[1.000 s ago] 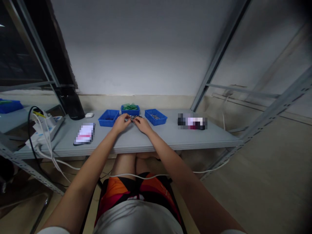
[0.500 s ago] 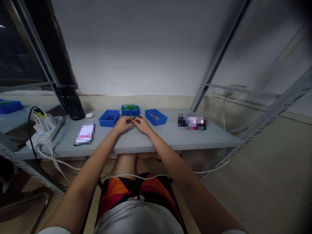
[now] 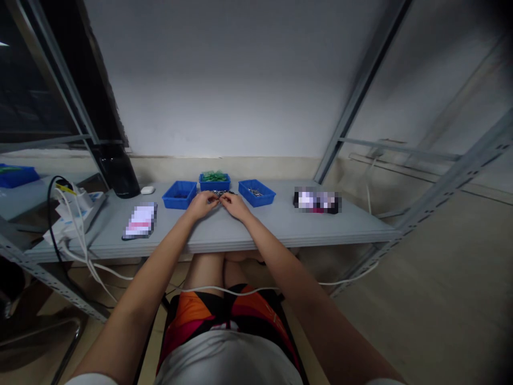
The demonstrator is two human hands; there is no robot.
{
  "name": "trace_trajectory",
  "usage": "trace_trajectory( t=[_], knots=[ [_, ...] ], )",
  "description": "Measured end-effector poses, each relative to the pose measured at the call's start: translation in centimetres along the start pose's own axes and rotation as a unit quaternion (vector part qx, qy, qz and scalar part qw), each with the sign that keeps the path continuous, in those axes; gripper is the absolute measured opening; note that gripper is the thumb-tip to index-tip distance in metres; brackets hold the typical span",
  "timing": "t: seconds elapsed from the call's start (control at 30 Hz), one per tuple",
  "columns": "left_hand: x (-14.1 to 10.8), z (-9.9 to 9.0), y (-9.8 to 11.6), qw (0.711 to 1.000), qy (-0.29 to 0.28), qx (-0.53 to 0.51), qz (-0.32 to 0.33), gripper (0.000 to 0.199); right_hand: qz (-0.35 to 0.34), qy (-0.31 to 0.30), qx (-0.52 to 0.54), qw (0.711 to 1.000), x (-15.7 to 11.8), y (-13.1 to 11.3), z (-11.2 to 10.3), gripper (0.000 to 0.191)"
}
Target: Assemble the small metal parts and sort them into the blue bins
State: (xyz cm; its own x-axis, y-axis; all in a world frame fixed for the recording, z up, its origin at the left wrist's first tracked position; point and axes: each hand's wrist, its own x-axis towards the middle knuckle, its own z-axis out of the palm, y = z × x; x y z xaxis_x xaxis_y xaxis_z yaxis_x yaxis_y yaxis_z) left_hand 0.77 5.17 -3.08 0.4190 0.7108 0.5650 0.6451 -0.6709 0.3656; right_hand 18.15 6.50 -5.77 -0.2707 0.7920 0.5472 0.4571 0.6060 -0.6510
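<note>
My left hand (image 3: pixel 203 204) and my right hand (image 3: pixel 234 205) meet fingertip to fingertip above the grey table (image 3: pixel 224 230). Both are closed in a pinch, and whatever sits between the fingers is too small to make out. Just behind them lies a row of small metal pieces (image 3: pixel 218 192), partly covered by my fingers. To the left stands a blue bin (image 3: pixel 179 204) with dark contents. A second blue bin (image 3: pixel 262 201), on the right, has small metal parts in it. Behind my hands, a third blue bin (image 3: pixel 215 185) is filled with green pieces (image 3: pixel 214 176).
A phone (image 3: pixel 140 220), a white earphone case (image 3: pixel 147 190) and a black bottle (image 3: pixel 119 170) stand at left. Beyond them is a power strip (image 3: pixel 80 214) with cables. Another device (image 3: pixel 316 201) with a blurred screen lies at right. A white cable (image 3: pixel 240 293) hangs across my lap.
My hands stay in almost the same spot, with only slight finger movement. The blurred picture on the right-hand device differs. The bins have not moved.
</note>
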Motion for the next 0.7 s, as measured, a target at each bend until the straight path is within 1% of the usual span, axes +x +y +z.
trace_trajectory(
  t=[0.17, 0.27, 0.4, 0.53, 0.7],
  knots=[
    [-0.07, 0.09, 0.06, 1.000, -0.015, -0.002, 0.003, 0.017, 0.003, 0.015, 0.039, 0.999, -0.05, -0.44, -0.11, 0.019],
    [-0.09, 0.14, -0.06, 1.000, -0.024, 0.001, -0.001, 0.017, 0.009, 0.021, 0.042, 0.999, 0.00, -0.64, -0.25, 0.018],
    [-0.11, 0.11, -0.23, 1.000, 0.004, 0.002, -0.021, 0.017, 0.009, 0.029, 0.016, 0.999, 0.02, -0.53, -0.32, 0.015],
    [-0.06, 0.15, -0.26, 0.999, 0.038, 0.003, -0.032, 0.019, -0.010, 0.001, 0.001, 1.000, -0.19, -0.46, -0.25, 0.014],
    [-0.07, 0.05, -0.05, 0.999, 0.029, 0.009, -0.018, 0.021, -0.034, -0.034, -0.016, 0.999, -0.34, -0.48, -0.07, 0.014]
  ],
)
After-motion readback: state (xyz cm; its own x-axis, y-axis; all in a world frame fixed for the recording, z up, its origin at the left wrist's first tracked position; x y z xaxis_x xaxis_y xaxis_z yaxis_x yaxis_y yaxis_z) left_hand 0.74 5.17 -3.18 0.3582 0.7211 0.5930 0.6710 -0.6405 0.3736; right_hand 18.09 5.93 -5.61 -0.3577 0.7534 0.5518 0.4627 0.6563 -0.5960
